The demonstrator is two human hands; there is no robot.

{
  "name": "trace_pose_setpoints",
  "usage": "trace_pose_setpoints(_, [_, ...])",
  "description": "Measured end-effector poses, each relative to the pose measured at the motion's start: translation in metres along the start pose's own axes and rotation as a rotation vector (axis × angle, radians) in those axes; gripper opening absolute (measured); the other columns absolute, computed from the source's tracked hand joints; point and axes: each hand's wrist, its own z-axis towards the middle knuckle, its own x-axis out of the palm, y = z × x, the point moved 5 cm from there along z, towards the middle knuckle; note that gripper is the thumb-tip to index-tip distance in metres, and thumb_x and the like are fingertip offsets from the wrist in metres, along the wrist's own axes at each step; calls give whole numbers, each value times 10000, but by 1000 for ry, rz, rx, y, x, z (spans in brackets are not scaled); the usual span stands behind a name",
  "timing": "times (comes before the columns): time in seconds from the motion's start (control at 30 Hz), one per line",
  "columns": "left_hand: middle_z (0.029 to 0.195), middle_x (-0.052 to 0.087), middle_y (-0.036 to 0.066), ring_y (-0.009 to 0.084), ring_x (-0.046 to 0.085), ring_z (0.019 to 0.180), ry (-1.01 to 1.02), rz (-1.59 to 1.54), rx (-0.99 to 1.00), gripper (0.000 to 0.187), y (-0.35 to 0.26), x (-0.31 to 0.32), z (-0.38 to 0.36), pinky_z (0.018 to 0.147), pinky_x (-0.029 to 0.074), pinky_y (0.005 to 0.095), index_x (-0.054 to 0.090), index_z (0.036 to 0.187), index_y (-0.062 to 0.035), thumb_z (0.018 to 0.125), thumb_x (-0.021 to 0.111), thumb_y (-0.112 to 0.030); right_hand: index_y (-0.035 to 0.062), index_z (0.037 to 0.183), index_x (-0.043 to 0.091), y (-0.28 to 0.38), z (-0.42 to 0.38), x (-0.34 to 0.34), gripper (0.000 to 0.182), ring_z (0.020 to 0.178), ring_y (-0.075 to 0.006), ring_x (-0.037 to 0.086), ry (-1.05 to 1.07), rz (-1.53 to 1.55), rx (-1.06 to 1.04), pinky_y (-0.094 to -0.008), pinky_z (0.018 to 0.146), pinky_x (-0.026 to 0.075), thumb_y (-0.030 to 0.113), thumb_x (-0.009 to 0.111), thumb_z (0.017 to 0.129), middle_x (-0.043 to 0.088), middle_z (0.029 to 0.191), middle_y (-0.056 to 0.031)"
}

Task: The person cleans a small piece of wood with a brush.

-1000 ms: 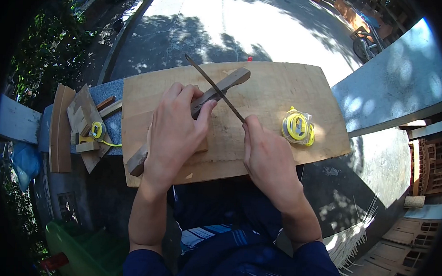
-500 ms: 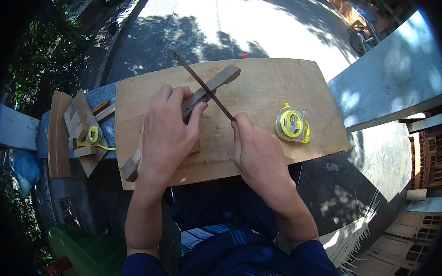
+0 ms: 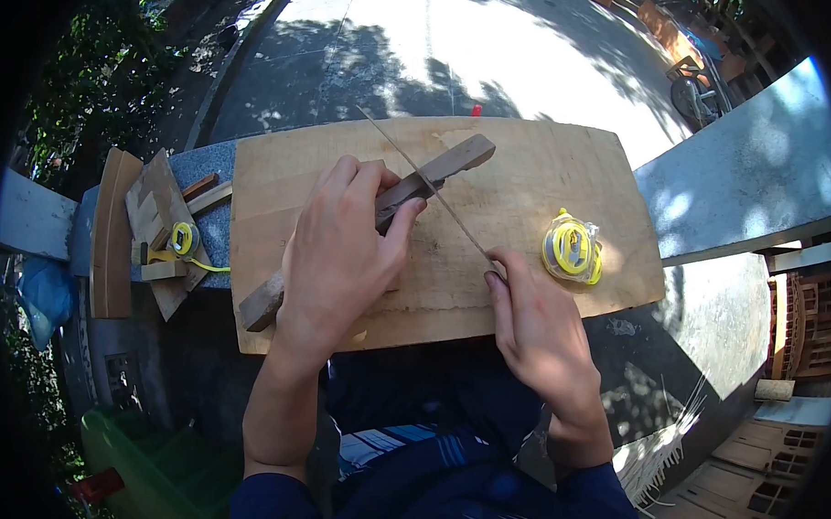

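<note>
My left hand point(image 3: 348, 234) is closed around the middle of a dark wooden bar point(image 3: 460, 158), which lies slanting from the lower left to the upper right. A notch shows in the bar's edge near its far end. Between the fingers and thumb of my right hand point(image 3: 541, 328) is the near end of a thin metal blade point(image 3: 462, 223), which looks like a hacksaw blade. It crosses the bar just beyond my left thumb, its narrow edge towards me. Both are above a wooden board point(image 3: 528, 172). My left hand covers the bar's middle.
A yellow tape measure point(image 3: 571, 250) in clear wrapping lies on the board's right side. At the left are a second tape measure point(image 3: 185, 240), wood offcuts point(image 3: 163, 270) and a curved wooden piece point(image 3: 116, 235). A pale ledge point(image 3: 739, 170) stands right of the board.
My right hand has moved right and slightly down with the blade, which now shows edge-on instead of its flat side. The whole view has shifted a little; my left hand still grips the bar.
</note>
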Motion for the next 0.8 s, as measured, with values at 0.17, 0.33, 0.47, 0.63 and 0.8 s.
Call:
trace_pose_setpoints(0.17, [995, 634, 147, 337, 653, 985, 10, 5, -12, 228, -1, 0, 0, 849, 526, 457, 691, 1004, 0, 931, 755, -206, 56, 1003, 531, -9, -4, -1, 201, 650, -414, 644, 36, -110, 50, -535, 602, 484, 239, 560, 1083, 619, 686, -186])
trace_pose_setpoints(0.33, [990, 634, 146, 336, 657, 972, 11, 22, -22, 231, -1, -1, 0, 846, 529, 456, 693, 1006, -1, 933, 754, -211, 56, 995, 523, -9, 2, -1, 239, 598, -436, 615, 42, -68, 93, -560, 580, 453, 266, 523, 1108, 575, 607, -196])
trace_pose_setpoints(0.47, [981, 636, 148, 338, 659, 968, -6, 32, 17, 235, -3, -2, 0, 847, 529, 458, 694, 1006, -2, 936, 754, -218, 48, 991, 510, -12, 4, 2, 261, 580, -459, 597, 74, -21, 139, -579, 580, 441, 276, 498, 1119, 561, 596, -219])
trace_pose_setpoints(0.63, [941, 650, 147, 337, 659, 879, -77, 43, 88, 219, 0, 0, 0, 783, 500, 441, 693, 1015, 4, 923, 769, -180, 33, 980, 504, -6, 7, 3, 284, 573, -470, 593, 67, -25, 102, -581, 574, 450, 277, 484, 1122, 552, 577, -228])
trace_pose_setpoints(0.8, [948, 645, 148, 339, 657, 910, -56, 50, 78, 211, -3, 1, 1, 799, 505, 447, 689, 1009, 1, 928, 763, -179, 23, 972, 500, 3, 21, 16, 304, 586, -476, 615, 44, 5, 23, -576, 569, 470, 283, 467, 1125, 576, 585, -237])
